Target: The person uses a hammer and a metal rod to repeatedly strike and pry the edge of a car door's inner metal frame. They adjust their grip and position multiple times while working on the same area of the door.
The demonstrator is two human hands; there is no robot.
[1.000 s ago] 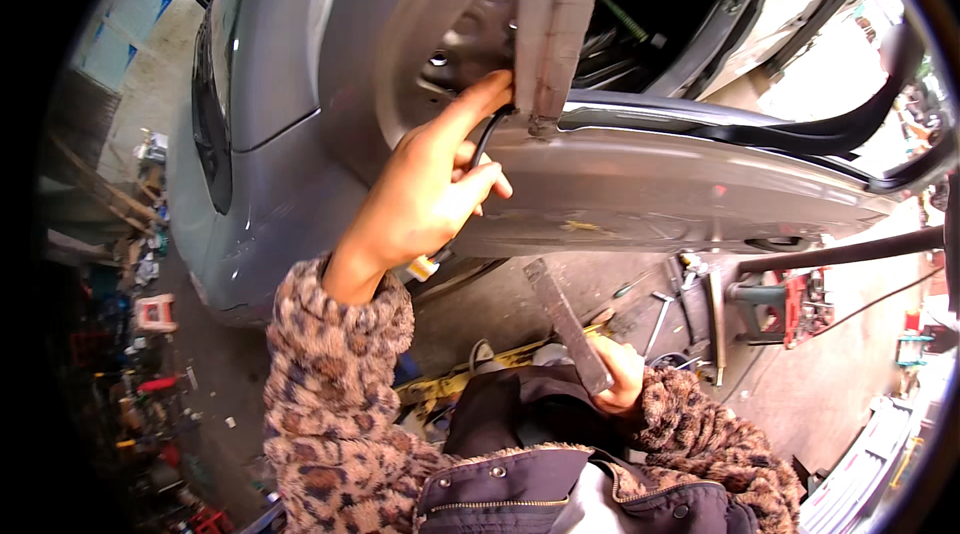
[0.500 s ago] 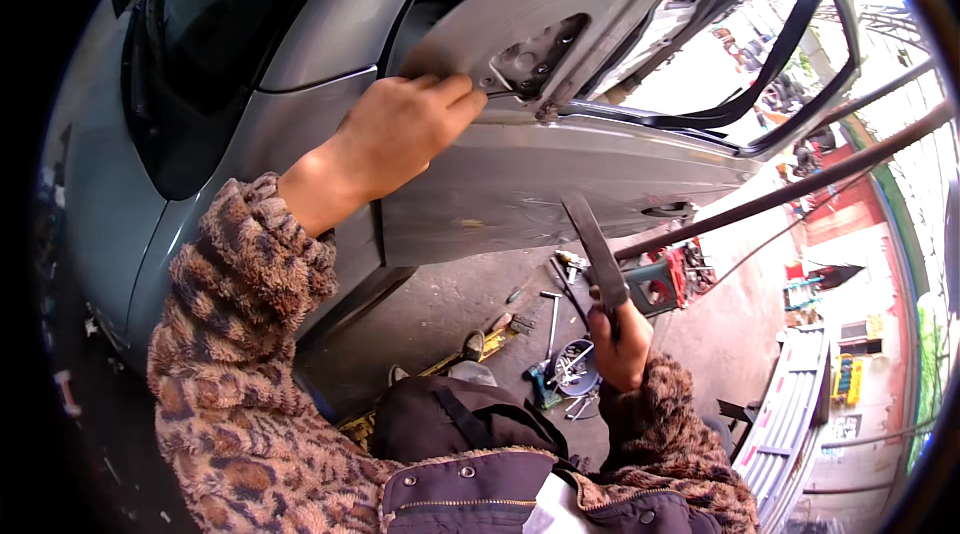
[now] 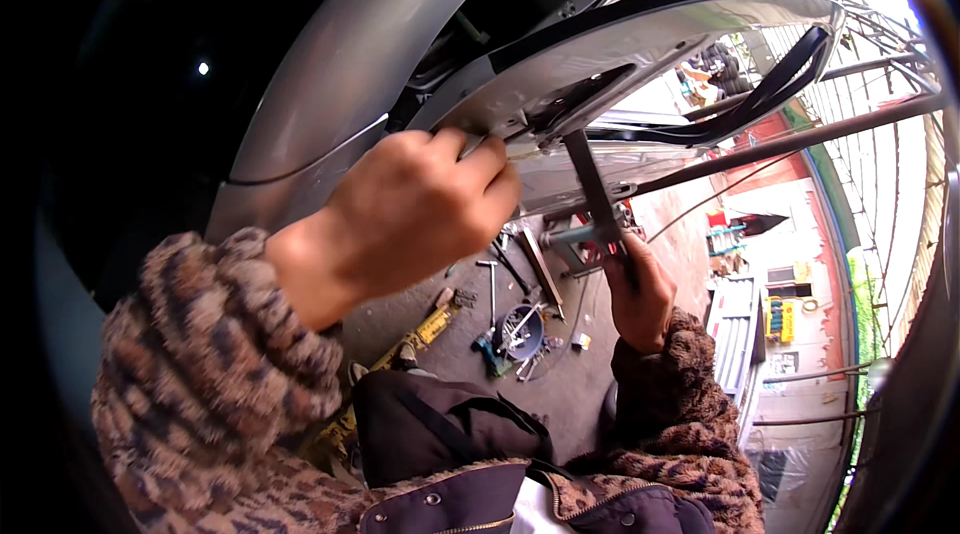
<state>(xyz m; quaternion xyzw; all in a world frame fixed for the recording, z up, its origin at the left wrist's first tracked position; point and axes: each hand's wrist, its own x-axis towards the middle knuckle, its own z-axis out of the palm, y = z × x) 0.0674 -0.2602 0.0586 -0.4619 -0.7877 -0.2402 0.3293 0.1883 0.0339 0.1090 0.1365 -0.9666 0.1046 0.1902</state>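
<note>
My left hand (image 3: 420,204) is curled closed beside the front upper corner of a silver car door (image 3: 480,104). A thin dark piece shows by its fingertips, but its grip hides whether that is held. Further right, my right hand (image 3: 643,294) is wrapped round the lower end of a flat dark metal bar (image 3: 592,184). The bar points up, its tip overlapping the door's lower window edge in view; contact cannot be told. From the window frame hangs a loose black rubber seal (image 3: 780,84).
The silver car body (image 3: 330,64) curves along the left. A long steel pole (image 3: 780,147) runs across the right. On the floor lie a blue basin (image 3: 540,344) of tools, a T-handled tool (image 3: 492,289) and a yellow metal beam (image 3: 430,329). White metal racking (image 3: 730,319) stands at right.
My view has shifted, and the door appears more edge-on. The left hand looks closer and further right. The bar's tip has gone from the outer door panel up to the window edge.
</note>
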